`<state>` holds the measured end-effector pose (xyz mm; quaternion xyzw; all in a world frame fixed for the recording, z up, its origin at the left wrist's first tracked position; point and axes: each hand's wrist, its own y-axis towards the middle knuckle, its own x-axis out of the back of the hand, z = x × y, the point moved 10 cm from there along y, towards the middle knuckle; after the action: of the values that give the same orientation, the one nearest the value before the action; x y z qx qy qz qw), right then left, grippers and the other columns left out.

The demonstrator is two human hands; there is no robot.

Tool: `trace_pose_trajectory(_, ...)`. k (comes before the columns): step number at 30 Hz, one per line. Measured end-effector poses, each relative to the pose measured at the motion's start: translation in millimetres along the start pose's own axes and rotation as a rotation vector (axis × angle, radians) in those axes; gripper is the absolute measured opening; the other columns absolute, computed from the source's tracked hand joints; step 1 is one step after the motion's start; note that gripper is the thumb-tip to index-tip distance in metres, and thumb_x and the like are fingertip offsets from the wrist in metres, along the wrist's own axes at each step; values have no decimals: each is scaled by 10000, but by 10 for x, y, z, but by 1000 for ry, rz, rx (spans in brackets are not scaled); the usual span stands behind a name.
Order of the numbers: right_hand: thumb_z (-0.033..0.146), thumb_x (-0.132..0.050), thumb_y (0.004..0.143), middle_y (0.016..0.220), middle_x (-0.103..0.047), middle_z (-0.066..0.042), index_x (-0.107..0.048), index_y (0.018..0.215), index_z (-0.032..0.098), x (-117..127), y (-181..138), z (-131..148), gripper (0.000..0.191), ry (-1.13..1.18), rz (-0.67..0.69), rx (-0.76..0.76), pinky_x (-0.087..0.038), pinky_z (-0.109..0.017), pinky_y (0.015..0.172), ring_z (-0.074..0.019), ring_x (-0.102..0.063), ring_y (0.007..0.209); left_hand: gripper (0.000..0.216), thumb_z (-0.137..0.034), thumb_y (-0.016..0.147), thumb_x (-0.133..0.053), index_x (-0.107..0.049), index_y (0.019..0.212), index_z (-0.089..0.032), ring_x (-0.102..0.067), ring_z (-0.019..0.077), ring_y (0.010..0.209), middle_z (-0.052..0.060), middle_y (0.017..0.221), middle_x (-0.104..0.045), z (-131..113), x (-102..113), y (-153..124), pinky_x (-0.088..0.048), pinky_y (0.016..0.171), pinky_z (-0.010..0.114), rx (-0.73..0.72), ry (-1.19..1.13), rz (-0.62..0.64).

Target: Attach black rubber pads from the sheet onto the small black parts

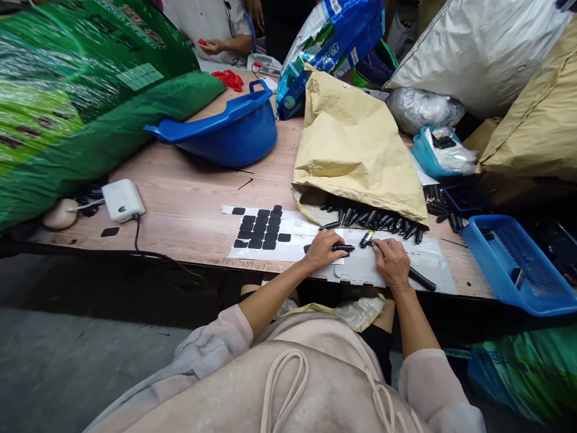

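Note:
My left hand (323,249), its fingers closed, holds a short black cylindrical piece (345,247) above the near edge of the table. Just to the right, my right hand (393,262) is closed, with its fingertips pinching a small shiny black part (366,240). A black rod or handle (422,279) sticks out to the right from beside that hand; whether the palm touches it is hidden. Many similar black pieces (376,219) spill from the mouth of a tan woven sack (351,144). Black rounded-square pads (260,228) lie in rows on a white sheet (234,231) at left.
A blue basin (229,135) and a large green bag (112,102) take up the left. A blue basket (518,264) sits at the right edge. A white box (122,200) trails a cable over the front edge. Across the table is another person's hand (211,46).

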<state>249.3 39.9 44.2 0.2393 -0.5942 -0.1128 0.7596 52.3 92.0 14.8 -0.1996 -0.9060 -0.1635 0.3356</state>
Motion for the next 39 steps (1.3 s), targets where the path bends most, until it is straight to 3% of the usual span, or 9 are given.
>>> trace_pose_trajectory(6,285,-493,1035,1054,-699,-86,-710,1279,241,239,4,213,330,168,-63,-56,-524,-314,850,-202,-650,958,194,-288,802,-873,-754,933,-209,-600,243,982,45,935,-695,19,-15,20,-475,925,378,28,-13,7)
trace_pose_trajectory(11,284,-487,1045,996,-727,-88,-697,1307,233,252,-29,548,340,341,-34,-35,-571,-331,849,-204,-690,920,182,-291,802,-872,-767,929,-213,-608,245,986,46,925,-694,18,-4,16,-479,922,383,44,-27,-3)
trace_pose_trajectory(20,257,-490,1040,1030,-734,-86,-698,1344,261,250,-28,790,368,304,-1,-24,-574,-309,862,-196,-697,948,194,-304,793,-882,-764,923,-222,-605,244,984,42,924,-691,23,-12,19,-475,904,375,63,-28,-8)
trace_pose_trajectory(24,248,-490,1043,973,-733,-66,-743,1266,259,211,-20,780,338,243,25,-27,-556,-268,771,-174,-697,882,202,-305,785,-890,-759,908,-213,-610,243,981,42,915,-694,17,-4,23,-474,909,377,64,-31,-13)
trace_pose_trajectory(30,264,-499,1040,998,-730,-82,-717,1334,259,324,-28,709,365,234,-24,-52,-557,-287,819,-188,-694,909,163,-282,788,-875,-761,890,-225,-615,242,981,38,912,-699,-9,6,19,-483,914,382,57,-41,-24)
trace_pose_trajectory(39,280,-508,1034,996,-724,-75,-727,1286,254,354,-63,517,335,249,-52,-94,-532,-301,802,-194,-682,916,164,-275,790,-870,-764,902,-218,-621,258,1017,50,937,-714,0,-13,30,-493,935,395,60,-32,-10)
